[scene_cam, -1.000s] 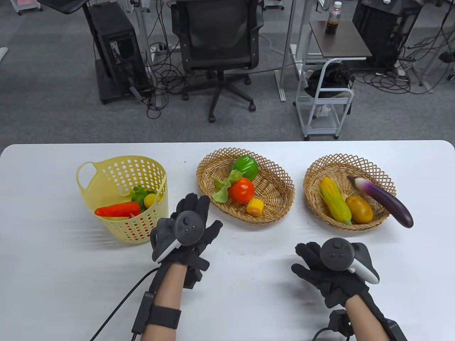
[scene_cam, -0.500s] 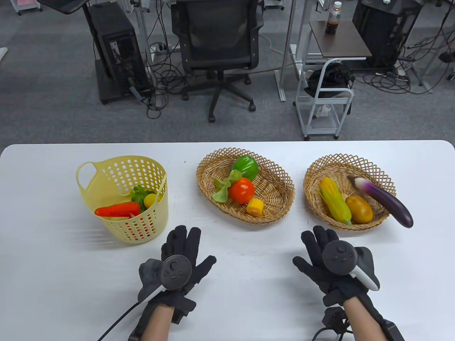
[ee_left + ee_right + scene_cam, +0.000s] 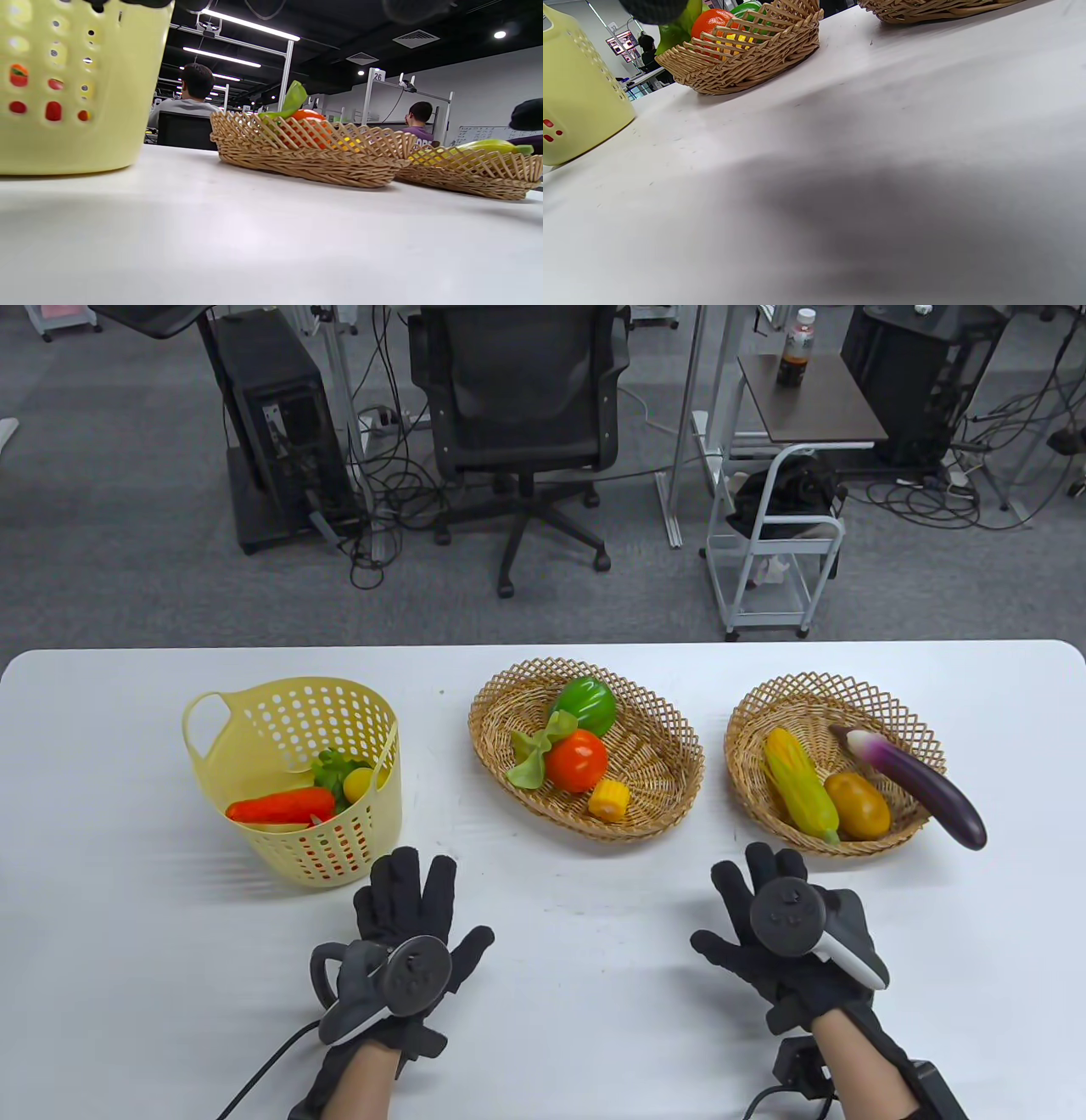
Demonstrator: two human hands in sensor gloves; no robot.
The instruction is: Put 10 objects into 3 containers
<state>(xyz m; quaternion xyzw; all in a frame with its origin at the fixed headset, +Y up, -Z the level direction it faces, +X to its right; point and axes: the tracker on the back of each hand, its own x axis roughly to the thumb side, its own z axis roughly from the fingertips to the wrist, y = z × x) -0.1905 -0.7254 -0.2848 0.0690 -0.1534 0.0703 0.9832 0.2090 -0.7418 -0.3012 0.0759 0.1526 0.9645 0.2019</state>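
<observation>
Vegetables fill three containers along the table's [image 3: 102, 984] far side: a carrot [image 3: 280, 806] and greens in the yellow basket [image 3: 339, 840] toward the left edge; a tomato [image 3: 576, 760], green pepper [image 3: 585, 704], lettuce leaf and corn piece [image 3: 609, 798] in the middle wicker basket [image 3: 662, 729]; a corn cob [image 3: 800, 782], potato [image 3: 857, 805] and eggplant [image 3: 920, 785], jutting over the rim, in the right wicker basket [image 3: 747, 729]. Near the front edge, the left hand [image 3: 405, 933] and right hand [image 3: 785, 933] lie flat, fingers spread, holding nothing.
</observation>
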